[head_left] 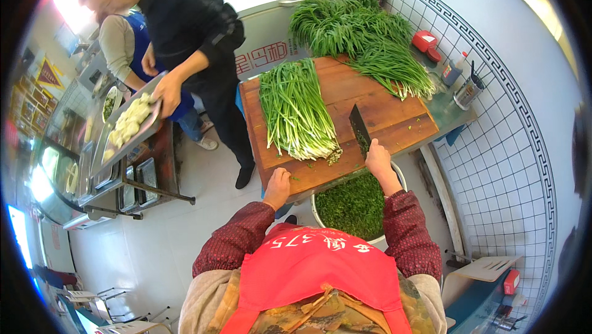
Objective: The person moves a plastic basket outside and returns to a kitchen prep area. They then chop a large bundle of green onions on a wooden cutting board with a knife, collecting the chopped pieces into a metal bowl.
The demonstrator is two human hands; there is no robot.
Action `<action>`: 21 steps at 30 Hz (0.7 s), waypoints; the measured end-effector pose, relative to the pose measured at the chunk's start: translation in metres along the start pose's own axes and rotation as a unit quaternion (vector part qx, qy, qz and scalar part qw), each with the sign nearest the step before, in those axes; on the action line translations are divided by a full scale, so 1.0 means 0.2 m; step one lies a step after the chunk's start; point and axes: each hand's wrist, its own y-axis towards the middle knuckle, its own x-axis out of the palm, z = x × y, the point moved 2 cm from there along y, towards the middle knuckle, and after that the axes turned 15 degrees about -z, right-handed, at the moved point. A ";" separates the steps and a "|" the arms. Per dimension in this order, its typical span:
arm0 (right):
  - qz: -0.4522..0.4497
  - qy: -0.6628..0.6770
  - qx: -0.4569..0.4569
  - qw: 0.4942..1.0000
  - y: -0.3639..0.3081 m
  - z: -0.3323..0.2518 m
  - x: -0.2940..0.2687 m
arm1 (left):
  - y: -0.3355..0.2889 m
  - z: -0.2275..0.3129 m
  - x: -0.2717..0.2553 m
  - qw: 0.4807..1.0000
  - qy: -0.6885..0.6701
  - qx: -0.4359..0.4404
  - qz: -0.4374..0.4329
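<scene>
In the centre right of the frame, the right grip (378, 160) is wrapped around the handle of a cleaver (359, 129), whose dark blade points toward the top of the picture, with green bits clinging to it. The left grip (277, 186), left of centre, is curled in at the near edge of the wooden cutting board (394, 123); whether anything is inside the fingers, I cannot tell.

The bundle of garlic chives (296, 109) lies on the left half of the board, leafy ends toward the top of the frame and pale stem ends toward the bottom. Those stem ends are up and to the right of the left grip, near but apart from it, and to the left of the cleaver, with bare wood between.

A looser bunch of chives (390, 65) lies across the board's upper right corner, beside a large heap of chives (345, 25) farther up. Below the board's near edge, partly under the right forearm, a round basin (404, 178) holds chopped greens (351, 207). At upper left, a co-worker in black (185, 13) holds a tilted tray (150, 125) of pale pieces (131, 121).
</scene>
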 end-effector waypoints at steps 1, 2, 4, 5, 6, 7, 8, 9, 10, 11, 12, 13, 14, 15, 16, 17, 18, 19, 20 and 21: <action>-0.001 -0.002 -0.003 1.000 0.00 0.00 0.00 | 0.00 0.00 0.00 1.000 0.000 -0.011 0.003; -0.005 -0.006 -0.004 1.000 0.00 0.00 0.00 | 0.00 0.00 0.01 1.000 0.001 0.000 0.002; -0.005 -0.007 -0.013 1.000 0.00 -0.01 -0.01 | 0.00 -0.01 0.01 1.000 -0.006 -0.010 0.018; -0.007 -0.009 -0.015 1.000 0.00 -0.01 0.00 | 0.00 -0.01 0.02 1.000 0.000 -0.004 0.011; -0.009 -0.010 -0.018 1.000 0.01 -0.01 0.00 | 0.00 -0.01 0.02 1.000 0.003 -0.007 0.010; -0.011 -0.011 -0.020 1.000 0.01 -0.01 0.00 | 0.00 -0.01 0.02 1.000 0.005 -0.014 0.017; -0.013 -0.012 -0.022 1.000 0.02 -0.02 0.00 | 0.00 -0.01 0.02 1.000 0.013 -0.007 0.002; -0.021 -0.014 -0.024 0.999 0.02 -0.02 0.00 | 0.01 -0.01 0.02 1.000 0.019 -0.005 -0.004; -0.012 -0.018 -0.028 0.999 0.02 -0.02 0.00 | 0.01 -0.01 0.02 1.000 0.020 -0.017 -0.005; -0.008 -0.023 -0.032 0.999 0.02 -0.02 0.00 | 0.01 -0.01 0.02 1.000 0.023 0.000 -0.009; -0.011 -0.030 -0.039 0.999 0.02 -0.02 0.00 | 0.01 0.00 0.01 1.000 0.019 0.003 -0.008; -0.005 -0.030 -0.040 0.999 0.02 -0.03 0.01 | 0.01 0.00 0.00 1.000 0.012 -0.003 0.003; -0.003 -0.032 -0.043 0.999 0.02 -0.03 0.00 | 0.01 0.01 0.00 1.000 0.018 0.002 -0.009; -0.003 -0.034 -0.047 0.998 0.02 -0.03 0.00 | 0.02 0.01 0.00 1.000 0.019 -0.001 -0.011; -0.007 -0.029 -0.047 0.998 0.02 -0.03 0.00 | 0.02 0.01 -0.01 1.000 0.019 -0.008 -0.004; -0.005 -0.022 -0.051 0.998 0.02 -0.03 0.00 | 0.02 0.02 -0.02 1.000 0.016 -0.002 -0.009; -0.008 -0.017 -0.052 0.998 0.02 -0.03 0.00 | 0.02 0.02 -0.02 1.000 0.010 0.001 -0.006; -0.010 -0.015 -0.052 0.998 0.02 -0.03 0.00 | 0.03 0.02 -0.02 1.000 0.003 -0.008 -0.001; -0.018 -0.013 -0.049 0.999 0.02 -0.03 0.00 | 0.03 0.03 -0.02 1.000 0.005 0.000 -0.002; -0.014 -0.011 -0.052 0.999 0.02 -0.03 -0.01 | 0.03 0.03 -0.02 1.000 0.006 -0.004 -0.001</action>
